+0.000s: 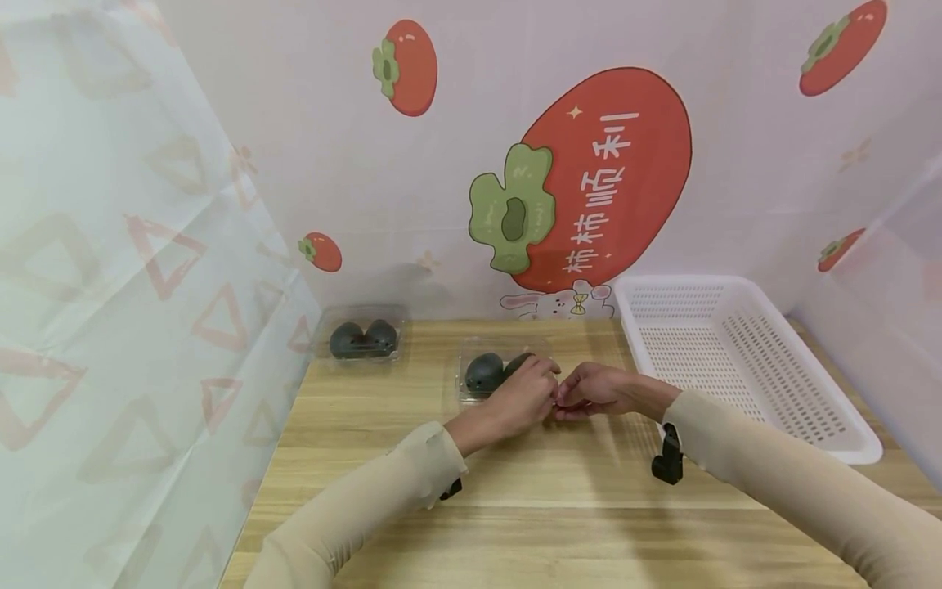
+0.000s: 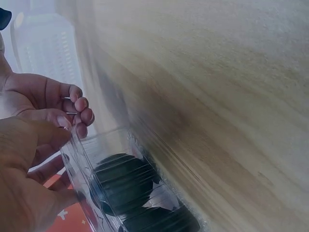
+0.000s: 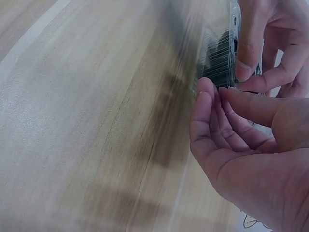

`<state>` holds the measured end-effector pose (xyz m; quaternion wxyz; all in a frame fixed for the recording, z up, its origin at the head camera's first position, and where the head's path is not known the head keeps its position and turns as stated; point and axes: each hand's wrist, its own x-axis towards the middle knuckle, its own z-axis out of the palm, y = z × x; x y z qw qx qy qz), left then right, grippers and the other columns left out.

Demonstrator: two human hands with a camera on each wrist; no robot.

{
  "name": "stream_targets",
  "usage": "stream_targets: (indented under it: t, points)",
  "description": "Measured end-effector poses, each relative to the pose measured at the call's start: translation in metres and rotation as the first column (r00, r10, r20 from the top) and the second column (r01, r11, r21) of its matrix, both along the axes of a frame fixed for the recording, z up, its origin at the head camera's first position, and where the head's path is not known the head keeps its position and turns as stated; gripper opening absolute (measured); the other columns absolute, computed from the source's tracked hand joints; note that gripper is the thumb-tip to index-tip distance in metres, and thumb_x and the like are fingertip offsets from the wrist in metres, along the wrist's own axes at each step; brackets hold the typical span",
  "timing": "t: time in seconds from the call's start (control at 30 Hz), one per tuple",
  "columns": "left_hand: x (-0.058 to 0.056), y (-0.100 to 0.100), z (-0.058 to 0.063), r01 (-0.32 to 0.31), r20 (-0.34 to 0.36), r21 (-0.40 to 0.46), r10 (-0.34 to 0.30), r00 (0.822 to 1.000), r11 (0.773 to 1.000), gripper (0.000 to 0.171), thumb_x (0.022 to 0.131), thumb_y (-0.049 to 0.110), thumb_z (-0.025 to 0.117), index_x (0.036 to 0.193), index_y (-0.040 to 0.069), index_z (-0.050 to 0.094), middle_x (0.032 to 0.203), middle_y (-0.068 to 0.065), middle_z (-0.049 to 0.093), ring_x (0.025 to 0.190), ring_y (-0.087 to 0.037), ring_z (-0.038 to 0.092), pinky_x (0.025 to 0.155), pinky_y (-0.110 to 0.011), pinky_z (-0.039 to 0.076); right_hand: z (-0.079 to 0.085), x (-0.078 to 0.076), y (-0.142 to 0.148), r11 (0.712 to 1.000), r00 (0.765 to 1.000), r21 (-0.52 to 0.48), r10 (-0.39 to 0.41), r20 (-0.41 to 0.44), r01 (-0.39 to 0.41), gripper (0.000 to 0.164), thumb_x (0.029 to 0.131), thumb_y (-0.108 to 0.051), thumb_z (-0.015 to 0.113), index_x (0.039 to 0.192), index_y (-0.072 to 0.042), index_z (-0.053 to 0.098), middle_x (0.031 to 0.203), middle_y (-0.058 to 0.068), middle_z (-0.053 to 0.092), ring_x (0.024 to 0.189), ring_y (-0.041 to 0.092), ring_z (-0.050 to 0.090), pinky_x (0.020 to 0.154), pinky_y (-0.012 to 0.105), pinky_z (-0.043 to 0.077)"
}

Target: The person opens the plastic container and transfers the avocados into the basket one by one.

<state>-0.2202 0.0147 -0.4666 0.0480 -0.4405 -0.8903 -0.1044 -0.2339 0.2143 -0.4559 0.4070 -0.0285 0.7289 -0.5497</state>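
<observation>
A clear plastic clamshell box with two dark oval fruits, avocado-like in shape, stands on the wooden table in front of me. My left hand lies over its right end and covers part of one fruit. In the left wrist view, the left thumb and fingers grip the box's rim near a corner. My right hand meets the left there; its thumb and forefinger pinch the same corner in the right wrist view, with the other fingers curled below. The lid lies over the fruits.
A second clear box with two similar dark fruits sits at the table's back left. At the right stands a white perforated plastic basket, close to the right forearm. Printed cloth walls enclose the back and both sides of the table.
</observation>
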Motion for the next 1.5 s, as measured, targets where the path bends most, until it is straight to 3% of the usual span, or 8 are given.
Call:
stream_targets:
  t: [0.13, 0.33, 0.53, 0.83, 1.17, 1.5]
  points:
    - [0.001, 0.003, -0.001, -0.008, -0.029, -0.003, 0.008, 1.000, 1.000, 0.012, 0.098, 0.006, 0.071, 0.097, 0.011, 0.082, 0.132, -0.007, 0.069, 0.133, -0.022, 0.057, 0.120, -0.032, 0.039, 0.000, 0.000, 0.001, 1.000, 1.000, -0.019, -0.008, 0.005, 0.008, 0.017, 0.106, 0.009, 0.052, 0.104, 0.013, 0.068, 0.102, 0.016, 0.076, 0.093, 0.020, 0.071, 0.085, 0.029, 0.061]
    - [0.006, 0.005, -0.002, -0.035, -0.097, -0.050, 0.030, 0.995, 0.998, 0.008, 0.087, 0.004, 0.079, 0.094, 0.009, 0.080, 0.134, -0.006, 0.067, 0.131, -0.022, 0.057, 0.116, -0.029, 0.043, -0.001, 0.001, 0.001, 0.999, 1.000, -0.041, -0.008, -0.006, 0.008, 0.017, 0.106, 0.008, 0.053, 0.104, 0.014, 0.069, 0.101, 0.015, 0.075, 0.093, 0.020, 0.071, 0.088, 0.031, 0.062]
    - [0.009, 0.007, -0.006, -0.073, -0.040, 0.006, 0.074, 0.996, 0.997, 0.008, 0.087, -0.001, 0.077, 0.089, 0.007, 0.078, 0.136, -0.006, 0.065, 0.131, -0.024, 0.057, 0.109, -0.029, 0.050, -0.003, 0.003, 0.001, 0.998, 1.000, -0.068, -0.006, -0.017, 0.005, 0.018, 0.106, 0.009, 0.053, 0.108, 0.016, 0.068, 0.102, 0.014, 0.075, 0.097, 0.020, 0.072, 0.092, 0.033, 0.061]
    - [0.010, 0.007, -0.007, -0.073, -0.007, 0.052, 0.073, 0.997, 0.996, 0.014, 0.084, -0.006, 0.077, 0.094, 0.004, 0.077, 0.130, -0.006, 0.063, 0.129, -0.022, 0.058, 0.114, -0.027, 0.045, -0.009, 0.006, -0.001, 0.995, 0.998, -0.092, -0.052, -0.028, 0.050, 0.017, 0.105, 0.010, 0.054, 0.108, 0.018, 0.068, 0.099, 0.013, 0.075, 0.094, 0.019, 0.073, 0.089, 0.031, 0.062]
    - [0.011, 0.005, -0.009, -0.063, -0.008, 0.132, 0.065, 0.998, 0.989, 0.020, 0.081, -0.012, 0.074, 0.093, 0.003, 0.074, 0.115, -0.003, 0.062, 0.111, -0.017, 0.061, 0.099, -0.021, 0.051, -0.013, 0.009, -0.004, 0.985, 0.990, -0.099, -0.140, 0.012, 0.141, 0.012, 0.101, 0.009, 0.057, 0.103, 0.012, 0.068, 0.093, 0.011, 0.075, 0.086, 0.017, 0.073, 0.082, 0.028, 0.062]
    - [0.009, 0.005, -0.008, -0.092, 0.032, 0.119, 0.089, 0.996, 0.989, 0.016, 0.088, -0.010, 0.071, 0.092, 0.006, 0.074, 0.121, -0.004, 0.064, 0.117, -0.018, 0.062, 0.105, -0.021, 0.049, -0.015, 0.005, -0.001, 0.987, 0.992, -0.100, -0.123, 0.039, 0.127, 0.016, 0.100, 0.009, 0.055, 0.096, 0.005, 0.071, 0.092, 0.010, 0.074, 0.086, 0.017, 0.072, 0.082, 0.028, 0.062]
